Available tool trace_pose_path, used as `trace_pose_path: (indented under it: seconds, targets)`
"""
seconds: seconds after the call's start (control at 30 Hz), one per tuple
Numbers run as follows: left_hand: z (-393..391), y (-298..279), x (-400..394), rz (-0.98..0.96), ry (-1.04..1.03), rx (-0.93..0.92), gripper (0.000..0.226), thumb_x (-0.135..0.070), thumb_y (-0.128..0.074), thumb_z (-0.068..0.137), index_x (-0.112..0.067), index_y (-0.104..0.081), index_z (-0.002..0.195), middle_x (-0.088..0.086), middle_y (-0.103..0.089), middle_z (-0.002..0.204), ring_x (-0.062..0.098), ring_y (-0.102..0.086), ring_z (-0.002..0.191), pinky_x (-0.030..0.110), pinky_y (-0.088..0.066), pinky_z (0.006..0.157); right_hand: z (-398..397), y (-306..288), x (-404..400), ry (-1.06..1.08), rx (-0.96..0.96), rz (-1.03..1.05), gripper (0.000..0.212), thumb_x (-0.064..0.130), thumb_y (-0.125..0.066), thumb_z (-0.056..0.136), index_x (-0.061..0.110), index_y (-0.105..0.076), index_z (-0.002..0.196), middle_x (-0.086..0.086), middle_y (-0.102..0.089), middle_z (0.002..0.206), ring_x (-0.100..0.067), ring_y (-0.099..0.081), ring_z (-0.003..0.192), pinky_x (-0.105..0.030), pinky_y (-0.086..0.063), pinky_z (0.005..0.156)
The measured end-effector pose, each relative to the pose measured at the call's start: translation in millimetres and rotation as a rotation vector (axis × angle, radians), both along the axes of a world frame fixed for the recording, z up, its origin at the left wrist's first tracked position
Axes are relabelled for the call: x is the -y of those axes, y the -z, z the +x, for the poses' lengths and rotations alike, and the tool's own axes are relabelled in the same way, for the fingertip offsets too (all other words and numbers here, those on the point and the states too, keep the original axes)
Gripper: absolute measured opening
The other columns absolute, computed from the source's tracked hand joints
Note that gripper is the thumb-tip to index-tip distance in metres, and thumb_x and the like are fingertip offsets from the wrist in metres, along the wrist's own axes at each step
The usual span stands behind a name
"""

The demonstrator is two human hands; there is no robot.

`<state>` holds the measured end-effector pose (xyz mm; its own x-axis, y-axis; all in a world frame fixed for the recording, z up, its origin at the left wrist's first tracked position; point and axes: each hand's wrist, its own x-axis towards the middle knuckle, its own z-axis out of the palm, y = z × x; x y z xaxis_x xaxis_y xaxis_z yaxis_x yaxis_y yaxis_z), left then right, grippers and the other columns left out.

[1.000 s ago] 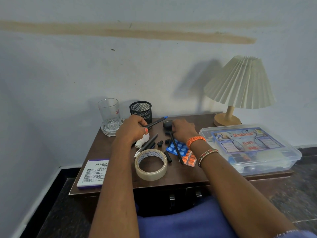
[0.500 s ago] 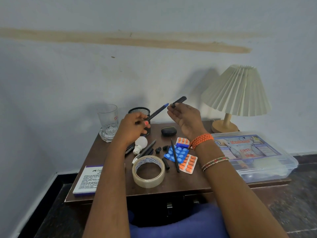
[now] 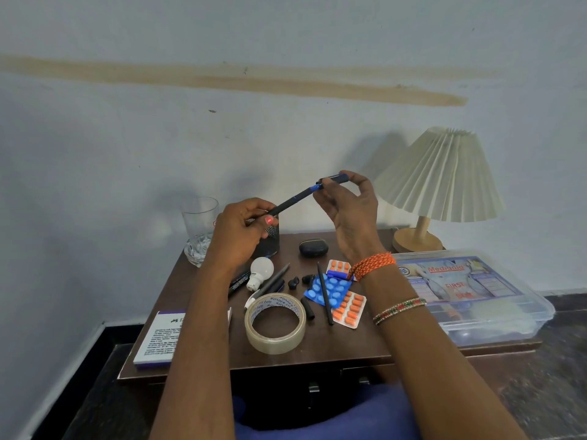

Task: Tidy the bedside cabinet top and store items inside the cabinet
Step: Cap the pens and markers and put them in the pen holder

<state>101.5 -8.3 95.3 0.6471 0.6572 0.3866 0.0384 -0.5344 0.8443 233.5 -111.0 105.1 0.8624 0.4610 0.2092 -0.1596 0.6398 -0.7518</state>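
Left hand (image 3: 236,231) grips the pen (image 3: 293,200) by its lower barrel; right hand (image 3: 351,214) pinches the cap (image 3: 335,178) at the pen's tip. Pen is held above the cabinet (image 3: 349,344), at 12 o'clock from the tape (image 3: 275,323).

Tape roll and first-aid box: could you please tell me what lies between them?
In the head view, between the tape roll and the first-aid box lie a black pencil and pill strips.
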Motion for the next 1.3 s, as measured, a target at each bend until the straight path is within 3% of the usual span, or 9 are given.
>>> trace_pose_path:
  seconds: [0.17,0.53,0.67,0.8,0.87,1.0,1.1,1.2,1.3]
  targets:
    - [-0.8,-0.2,-0.3,-0.001,-0.022,0.039,0.018,-0.004,-0.058,0.089,-0.02,-0.065,0.095,-0.013,-0.064,0.079,0.003,-0.058,0.065,0.011,-0.047,0.057,0.6,-0.7,3.7,0.063,0.01,0.023,0.026,-0.005,-0.064,0.084,0.014,-0.054,0.097,-0.012,-0.069,0.079,-0.023,-0.07,0.074,-0.03,-0.06,0.072]
    - [3.0,-0.1,4.7,0.011,-0.038,0.019,0.017,-0.006,-0.06,0.089,-0.022,-0.063,0.091,-0.006,-0.066,0.081,0.006,-0.057,0.063,0.02,-0.047,0.062,-4.9,4.5,-3.1,0.096,0.255,-0.193,0.011,0.007,-0.059,0.092,0.006,-0.062,0.102,-0.009,-0.071,0.078,-0.017,-0.07,0.07,-0.026,-0.058,0.067]
    - [7.0,-1.5,10.1,0.027,-0.049,-0.011,0.012,-0.01,-0.058,0.091,-0.02,-0.062,0.094,-0.001,-0.068,0.085,0.007,-0.054,0.057,0.024,-0.052,0.065,-1.4,7.7,-6.0,0.315,0.426,-0.332,0.019,0.014,-0.05,0.096,0.008,-0.067,0.104,-0.008,-0.068,0.081,-0.019,-0.066,0.072,-0.031,-0.059,0.068]
    - [10.8,-7.0,19.0,-0.009,-0.064,0.055,0.016,-0.01,-0.057,0.091,-0.015,-0.068,0.103,0.0,-0.07,0.084,0.01,-0.05,0.05,0.016,-0.048,0.056,-9.3,4.2,-6.3,0.473,0.616,-0.464,0.02,0.025,-0.053,0.092,0.021,-0.058,0.111,-0.005,-0.068,0.074,-0.019,-0.065,0.069,-0.034,-0.056,0.065]
    - [13.8,-10.5,25.9,-0.039,-0.096,0.128,0.018,-0.01,-0.058,0.09,-0.013,-0.07,0.104,0.004,-0.072,0.087,0.009,-0.052,0.055,0.022,-0.047,0.064,-15.7,1.7,-8.3,0.432,0.604,-0.457,0.027,0.029,-0.055,0.09,0.025,-0.048,0.115,-0.006,-0.067,0.071,-0.021,-0.066,0.063,-0.036,-0.057,0.062]
    - [17.9,-13.0,37.0,-0.02,-0.308,0.244,0.021,-0.006,-0.056,0.089,-0.008,-0.073,0.101,0.002,-0.069,0.083,0.014,-0.061,0.078,0.021,-0.048,0.071,-27.3,2.8,-19.2,0.383,0.573,-0.435,0.032,0.034,-0.059,0.086,0.026,-0.038,0.11,-0.007,-0.066,0.067,-0.024,-0.066,0.054,-0.046,-0.057,0.059]
    - [22.3,-9.1,46.9,0.031,-0.451,0.257,0.024,-0.005,-0.052,0.088,-0.009,-0.075,0.094,0.011,-0.071,0.087,0.028,-0.061,0.089,0.036,-0.052,0.075,-32.1,2.6,-21.8,0.315,0.514,-0.376,0.029,0.021,-0.059,0.088,0.018,-0.036,0.105,-0.014,-0.065,0.065,-0.024,-0.066,0.05,-0.045,-0.058,0.058]
    - [25.5,-3.8,55.0,0.09,-0.499,0.246,0.025,-0.001,-0.049,0.085,-0.008,-0.074,0.083,0.015,-0.07,0.079,0.036,-0.059,0.082,0.043,-0.052,0.07,-32.4,3.4,-21.8,0.295,0.461,-0.327,0.029,0.011,-0.058,0.085,0.012,-0.035,0.103,-0.017,-0.065,0.065,-0.024,-0.068,0.053,-0.046,-0.059,0.059]
    - [24.0,-2.4,55.9,0.133,-0.506,0.225,0.025,-0.001,-0.05,0.086,-0.007,-0.075,0.089,0.014,-0.072,0.084,0.033,-0.061,0.082,0.041,-0.052,0.07,-30.9,10.2,-22.7,0.306,0.441,-0.33,0.031,0.014,-0.059,0.083,0.013,-0.035,0.102,-0.018,-0.066,0.067,-0.031,-0.068,0.058,-0.049,-0.057,0.055]
